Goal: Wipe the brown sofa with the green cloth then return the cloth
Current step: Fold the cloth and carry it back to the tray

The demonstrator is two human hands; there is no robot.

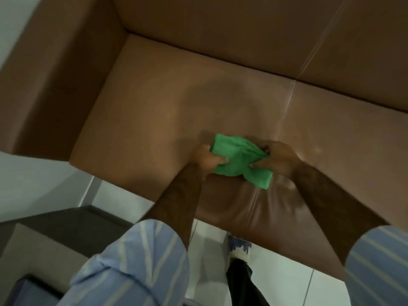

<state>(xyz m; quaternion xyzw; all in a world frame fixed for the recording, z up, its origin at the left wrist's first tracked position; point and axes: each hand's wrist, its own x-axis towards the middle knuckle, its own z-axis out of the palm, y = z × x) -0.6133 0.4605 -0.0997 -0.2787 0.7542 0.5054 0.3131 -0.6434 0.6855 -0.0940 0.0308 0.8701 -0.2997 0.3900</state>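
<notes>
A bunched green cloth (pixel 239 160) is held between both hands just above the front part of the brown sofa (pixel 154 111) seat. My left hand (pixel 207 157) grips the cloth's left edge. My right hand (pixel 279 159) pinches its right side, and a corner hangs down below that hand. The sofa's backrest runs across the top and its left armrest stands at the left. A seam between two seat cushions runs down just right of my hands.
Pale tiled floor (pixel 284 281) lies below the sofa's front edge. A grey stepped block (pixel 57 230) stands at the lower left beside a white wall (pixel 33 180). My foot in a patterned slipper (pixel 239 248) rests on the tiles by the sofa front.
</notes>
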